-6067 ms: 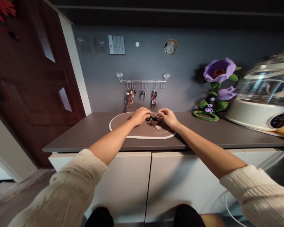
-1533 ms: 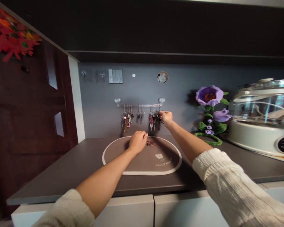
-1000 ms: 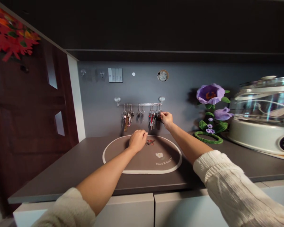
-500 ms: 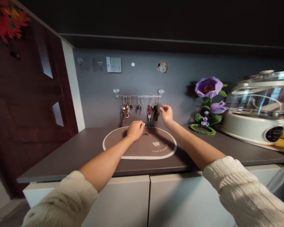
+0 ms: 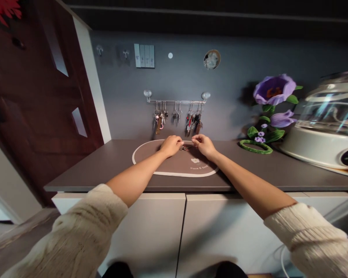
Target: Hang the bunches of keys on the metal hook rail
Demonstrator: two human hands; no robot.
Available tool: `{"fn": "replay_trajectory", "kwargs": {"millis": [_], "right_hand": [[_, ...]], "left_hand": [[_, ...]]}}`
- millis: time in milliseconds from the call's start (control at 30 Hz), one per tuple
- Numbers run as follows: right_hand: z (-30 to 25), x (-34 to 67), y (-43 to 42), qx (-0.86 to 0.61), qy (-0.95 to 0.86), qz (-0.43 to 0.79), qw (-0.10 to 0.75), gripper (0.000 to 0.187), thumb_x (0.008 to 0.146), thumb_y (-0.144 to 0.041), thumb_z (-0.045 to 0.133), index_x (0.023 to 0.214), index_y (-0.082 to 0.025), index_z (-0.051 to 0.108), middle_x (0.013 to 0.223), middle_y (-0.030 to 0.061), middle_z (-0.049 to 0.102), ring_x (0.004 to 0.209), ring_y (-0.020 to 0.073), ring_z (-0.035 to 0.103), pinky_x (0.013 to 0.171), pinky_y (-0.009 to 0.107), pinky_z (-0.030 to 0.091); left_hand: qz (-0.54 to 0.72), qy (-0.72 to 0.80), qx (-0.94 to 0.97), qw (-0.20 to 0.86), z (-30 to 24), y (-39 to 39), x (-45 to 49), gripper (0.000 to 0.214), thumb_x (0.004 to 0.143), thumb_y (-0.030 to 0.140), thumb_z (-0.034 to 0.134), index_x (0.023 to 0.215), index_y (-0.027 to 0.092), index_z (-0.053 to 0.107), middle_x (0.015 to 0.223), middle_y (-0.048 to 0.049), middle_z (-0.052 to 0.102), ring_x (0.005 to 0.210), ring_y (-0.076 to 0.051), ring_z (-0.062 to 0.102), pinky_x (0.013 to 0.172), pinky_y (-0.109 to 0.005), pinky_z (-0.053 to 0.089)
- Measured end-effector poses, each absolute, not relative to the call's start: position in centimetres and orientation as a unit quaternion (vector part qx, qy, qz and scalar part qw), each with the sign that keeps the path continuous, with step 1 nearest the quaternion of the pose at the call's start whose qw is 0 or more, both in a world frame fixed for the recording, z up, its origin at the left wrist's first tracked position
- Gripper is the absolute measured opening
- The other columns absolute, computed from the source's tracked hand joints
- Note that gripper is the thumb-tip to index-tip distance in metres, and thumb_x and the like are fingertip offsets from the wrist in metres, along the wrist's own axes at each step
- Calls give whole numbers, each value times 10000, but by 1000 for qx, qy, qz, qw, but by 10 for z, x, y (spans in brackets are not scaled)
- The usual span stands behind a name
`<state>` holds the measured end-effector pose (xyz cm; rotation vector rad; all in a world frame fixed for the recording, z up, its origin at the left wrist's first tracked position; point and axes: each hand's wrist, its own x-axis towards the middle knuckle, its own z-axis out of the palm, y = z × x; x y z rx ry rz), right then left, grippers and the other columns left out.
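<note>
A small bunch of keys (image 5: pixel 184 148) lies on the brown oval mat (image 5: pixel 150 157), between my two hands. My left hand (image 5: pixel 171 146) rests low over the mat with curled fingers, its fingertips right beside the keys. From the other side comes my right hand (image 5: pixel 204 145), thumb and fingertips drawn together close to the same keys. Whatever either hand pinches is too small or hidden to make out. Behind them a clear rail (image 5: pixel 176 102) on the wall carries several hanging key bunches, among them one with a brown tag (image 5: pixel 158 126) and a dark bunch (image 5: pixel 196 119).
Purple knitted flowers (image 5: pixel 274 90) with a green ring base (image 5: pixel 255 146) stand on the right of the counter (image 5: pixel 95 166). Farther right is a white appliance with a clear cover (image 5: pixel 324 135). A dark red door (image 5: pixel 31 96) lies left; a dark shelf (image 5: pixel 191 17) overhangs.
My right hand has come down from beside the hanging keys to the keys on the mat. My left hand stays near those keys. The view has tilted downward.
</note>
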<state>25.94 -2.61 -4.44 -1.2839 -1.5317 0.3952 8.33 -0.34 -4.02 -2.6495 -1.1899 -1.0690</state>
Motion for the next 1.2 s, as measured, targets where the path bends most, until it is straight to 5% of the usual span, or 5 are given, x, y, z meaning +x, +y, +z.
{"fn": "replay_trajectory", "kwargs": {"millis": [467, 1200], "right_hand": [[-49, 252, -31, -590, -702, 86, 390, 100, 756, -207, 518, 784, -154, 599, 726, 22, 634, 605, 96, 525, 606, 212, 390], [-40, 241, -44, -481, -740, 119, 456, 113, 739, -261, 533, 773, -173, 595, 704, 8, 617, 605, 108, 525, 647, 248, 408]], "left_hand": [[-255, -403, -879, -16, -46, -4, 82, 165, 751, 239, 537, 823, 177, 672, 858, -61, 646, 796, -161, 561, 753, -265, 419], [-400, -391, -829, -7, -32, -12, 83, 155, 791, 222, 500, 792, 168, 645, 841, -52, 612, 824, -159, 521, 767, -274, 390]]}}
